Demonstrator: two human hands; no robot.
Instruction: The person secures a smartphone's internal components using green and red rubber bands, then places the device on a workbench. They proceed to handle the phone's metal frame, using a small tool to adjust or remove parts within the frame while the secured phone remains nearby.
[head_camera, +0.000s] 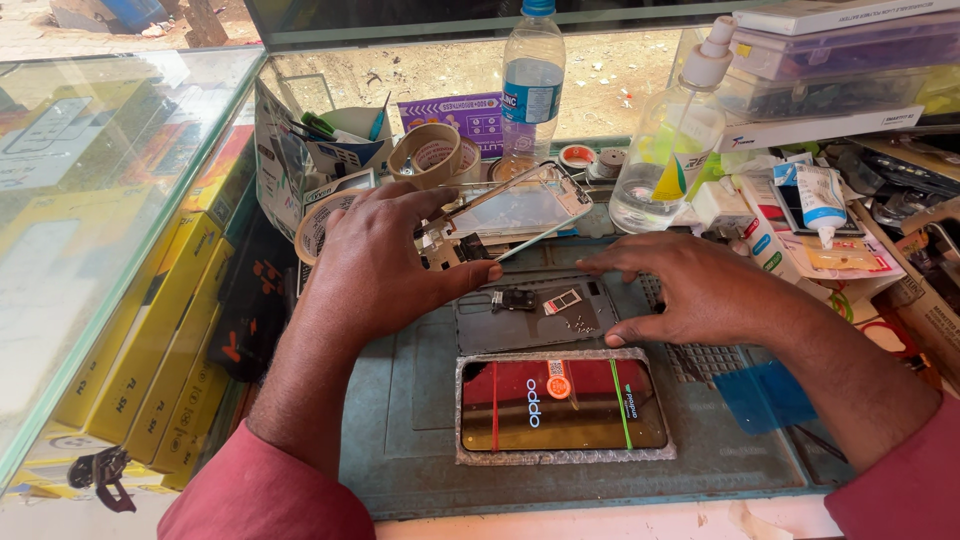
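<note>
My left hand (385, 260) rests palm down on a grey work mat (400, 400), its fingers on an opened phone frame (520, 205) that lies tilted at the mat's far edge. My right hand (690, 285) hovers flat and open over the mat's right part, fingers pointing left, holding nothing. Between the hands lies a dark phone back panel (530, 320) with a small metal bracket (512, 298) and tiny screws on it. Nearer to me sits a new phone screen (560, 405) in bubble wrap with stickers on it.
A glass counter (90, 200) with yellow boxes under it runs along the left. Behind the mat stand tape rolls (428, 152), a water bottle (530, 80), a pump bottle of clear liquid (672, 150), a glue tube (820, 200) and stacked boxes (840, 60).
</note>
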